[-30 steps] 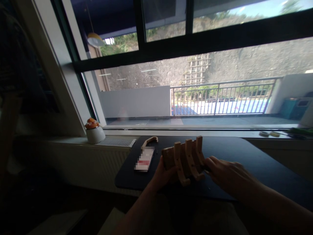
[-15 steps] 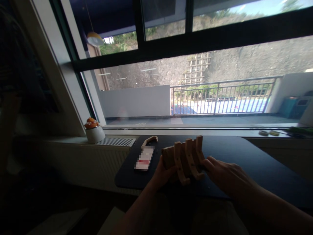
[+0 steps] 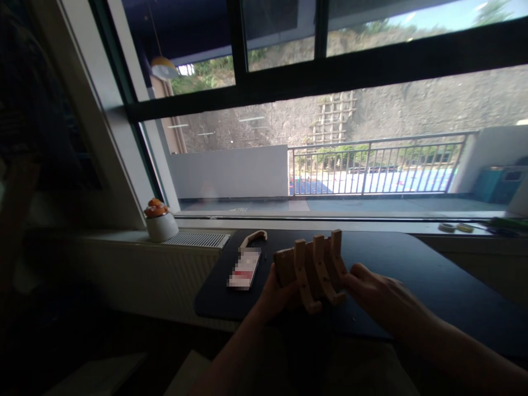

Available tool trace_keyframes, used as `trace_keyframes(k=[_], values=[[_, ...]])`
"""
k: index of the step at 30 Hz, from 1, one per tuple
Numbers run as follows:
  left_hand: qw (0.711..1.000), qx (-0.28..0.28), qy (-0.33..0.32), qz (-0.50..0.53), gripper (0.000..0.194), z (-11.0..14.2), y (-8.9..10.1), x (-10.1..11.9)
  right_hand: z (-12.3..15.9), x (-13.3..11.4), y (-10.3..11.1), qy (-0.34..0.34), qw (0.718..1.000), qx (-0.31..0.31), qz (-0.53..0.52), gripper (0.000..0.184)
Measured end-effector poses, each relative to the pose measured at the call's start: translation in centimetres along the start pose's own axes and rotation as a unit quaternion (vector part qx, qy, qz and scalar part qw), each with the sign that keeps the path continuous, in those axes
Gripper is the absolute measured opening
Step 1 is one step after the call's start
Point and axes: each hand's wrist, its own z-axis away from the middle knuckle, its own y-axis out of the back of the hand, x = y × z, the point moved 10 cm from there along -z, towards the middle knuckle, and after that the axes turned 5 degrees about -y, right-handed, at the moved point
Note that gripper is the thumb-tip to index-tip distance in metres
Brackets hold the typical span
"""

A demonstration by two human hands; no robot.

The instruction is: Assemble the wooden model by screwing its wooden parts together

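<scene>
A wooden coat rack (image 3: 313, 265) with three curved hooks stands tilted on the dark table (image 3: 412, 264). My left hand (image 3: 275, 291) grips its left end from below, fingers wrapped round the board. My right hand (image 3: 381, 297) is at the rack's right end, fingers curled against it near the third hook. A loose wooden hook (image 3: 253, 237) lies on the table behind, to the left. A small flat packet (image 3: 244, 268) lies beside it.
A white jar with an orange lid (image 3: 160, 221) stands on the sill next to a radiator grille (image 3: 196, 239). Small items (image 3: 456, 226) lie on the sill at the far right. A large window faces a balcony railing.
Almost nothing has moved. My right hand shifted slightly along the rack's right end; the rack stays in both hands.
</scene>
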Motion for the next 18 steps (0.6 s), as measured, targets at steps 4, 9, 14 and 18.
trace_keyframes(k=[4,9,14,18], values=[[1.0,-0.003,-0.004,0.001,0.051,0.0,-0.1,0.2,-0.5,1.3,-0.8,-0.045,0.998,-0.048,-0.023,0.018],[1.0,0.003,0.003,-0.008,0.054,0.1,0.0,0.1,-0.4,0.6,-0.8,-0.049,0.994,-0.087,-0.039,0.022],[1.0,-0.004,-0.004,-0.001,0.053,0.0,-0.2,0.3,-0.3,2.2,-1.9,-0.116,0.986,-0.115,-0.021,0.026],[1.0,-0.001,-0.015,0.001,0.054,-0.1,-0.1,0.2,0.1,4.7,-2.0,-0.154,0.978,-0.135,-0.047,0.042]])
